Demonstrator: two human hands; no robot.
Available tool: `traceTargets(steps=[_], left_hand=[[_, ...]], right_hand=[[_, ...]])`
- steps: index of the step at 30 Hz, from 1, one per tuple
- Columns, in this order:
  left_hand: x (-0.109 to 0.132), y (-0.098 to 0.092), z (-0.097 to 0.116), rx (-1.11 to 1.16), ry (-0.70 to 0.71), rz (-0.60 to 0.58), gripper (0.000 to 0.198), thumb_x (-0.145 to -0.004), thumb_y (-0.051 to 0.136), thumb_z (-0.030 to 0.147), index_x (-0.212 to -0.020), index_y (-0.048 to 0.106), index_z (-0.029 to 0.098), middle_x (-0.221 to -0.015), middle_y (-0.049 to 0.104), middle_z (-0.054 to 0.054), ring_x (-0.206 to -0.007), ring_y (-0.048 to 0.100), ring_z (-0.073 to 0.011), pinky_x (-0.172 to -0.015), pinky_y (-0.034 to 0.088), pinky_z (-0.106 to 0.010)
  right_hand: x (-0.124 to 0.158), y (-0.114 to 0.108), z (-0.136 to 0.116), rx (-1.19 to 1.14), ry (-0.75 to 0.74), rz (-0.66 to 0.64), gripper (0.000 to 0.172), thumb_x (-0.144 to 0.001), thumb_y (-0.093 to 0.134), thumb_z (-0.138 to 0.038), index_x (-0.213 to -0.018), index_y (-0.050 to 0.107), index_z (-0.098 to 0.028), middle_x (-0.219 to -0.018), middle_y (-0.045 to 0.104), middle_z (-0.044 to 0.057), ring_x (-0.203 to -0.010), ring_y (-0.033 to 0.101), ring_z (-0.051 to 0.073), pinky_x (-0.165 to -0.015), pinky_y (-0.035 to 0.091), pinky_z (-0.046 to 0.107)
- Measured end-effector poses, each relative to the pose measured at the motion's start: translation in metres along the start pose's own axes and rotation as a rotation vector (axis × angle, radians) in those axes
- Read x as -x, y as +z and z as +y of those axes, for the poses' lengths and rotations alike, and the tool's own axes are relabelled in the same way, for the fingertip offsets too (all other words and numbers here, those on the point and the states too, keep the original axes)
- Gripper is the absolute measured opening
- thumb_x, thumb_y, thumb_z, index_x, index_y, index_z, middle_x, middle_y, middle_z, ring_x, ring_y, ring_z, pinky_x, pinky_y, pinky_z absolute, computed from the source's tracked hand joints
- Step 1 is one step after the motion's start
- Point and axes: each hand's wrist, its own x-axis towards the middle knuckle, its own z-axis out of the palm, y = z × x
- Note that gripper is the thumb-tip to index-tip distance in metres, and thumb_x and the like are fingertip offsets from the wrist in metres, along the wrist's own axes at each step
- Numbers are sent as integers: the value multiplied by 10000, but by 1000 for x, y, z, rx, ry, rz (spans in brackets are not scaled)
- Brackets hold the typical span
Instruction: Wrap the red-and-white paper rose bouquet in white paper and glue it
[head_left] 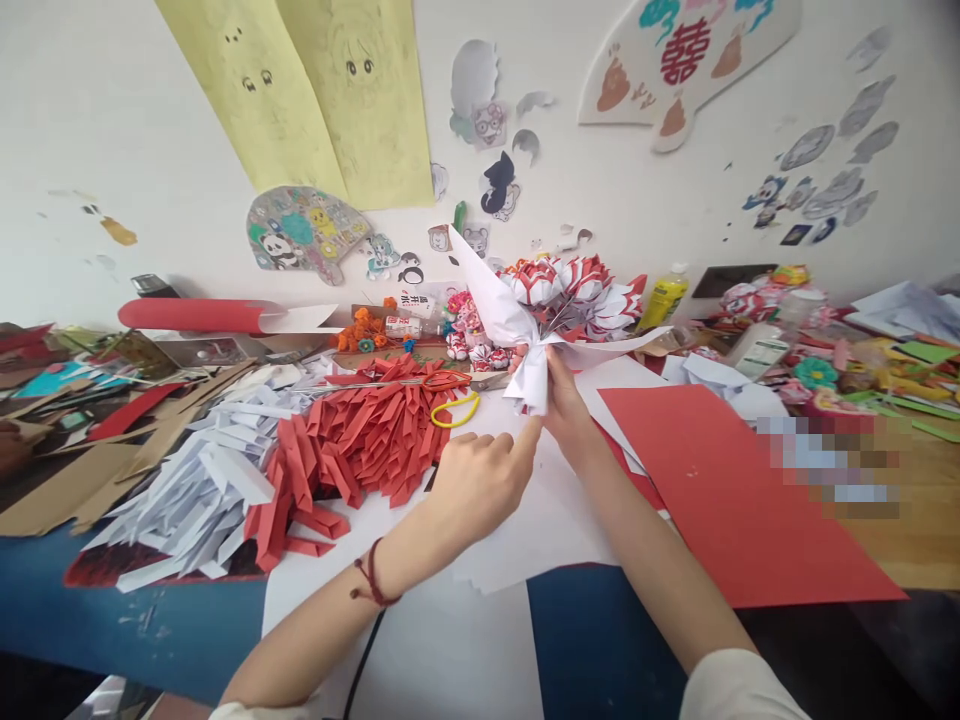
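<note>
My right hand [564,405] is closed round the gathered lower end of a bouquet wrapped in white paper [499,300]. Red-and-white folded paper flowers [581,285] on thin wire stems fan out of the wrap, tilted to the right. Just below, my left hand [484,482] has its back to me. Its index finger reaches to the bottom of the wrap, while the other fingers curl under; whatever they grip is hidden. Scissors [454,395] with orange and yellow handles lie left of the bouquet, beside a heap of red folded paper strips [375,430].
White folded strips [210,480] are piled at left near cardboard pieces [67,490]. A red paper sheet [742,500] lies at right over white sheets [555,510]. Behind stand a red paper roll [195,315] and a yellow bottle [665,298]. Paper scraps clutter the far right.
</note>
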Motion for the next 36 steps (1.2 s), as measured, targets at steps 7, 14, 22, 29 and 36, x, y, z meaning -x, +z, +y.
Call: traceTargets(steps=[7,14,22,29,36], left_hand=[[-1,12,5,89,-159,-155,522,-967,417,208,-1484,363,157,-593,664,7,-502,617,-180,-481,272,-283],[-4,2,11,744,-392,-172,551,-972,422,251,-1496,264,184,-706,721,17,-548,608,-146,-564,375,-240],[-5,7,8,1110,-444,-228,696,-961,475,263,-1572,145,215,-676,685,33,-495,497,-100,-550,375,-209],[-17,11,5,1649,-439,-316,764,-965,532,386,-1560,80,228,-737,690,9,-434,490,-70,-448,345,-186],[-24,7,15,2076,-485,-293,574,-937,573,371,-1433,349,188,-773,713,-19,-393,528,-78,-370,299,-180]], right_hand=[[5,7,2,-99,21,-77,296,-742,814,-431,-890,727,-190,-856,738,-4,-786,693,127,-742,582,198],[5,5,0,-166,3,-136,254,-797,773,-421,-918,718,-204,-861,725,-13,-829,680,120,-760,579,195],[8,10,2,-186,56,-81,219,-826,749,-400,-925,708,-209,-890,725,-10,-860,682,117,-803,583,190],[18,14,3,-114,64,-94,258,-796,773,-438,-939,707,-234,-945,731,-14,-904,691,125,-838,576,197],[17,11,7,124,-37,-136,363,-782,734,-569,-952,718,-249,-937,736,7,-916,698,174,-737,584,244]])
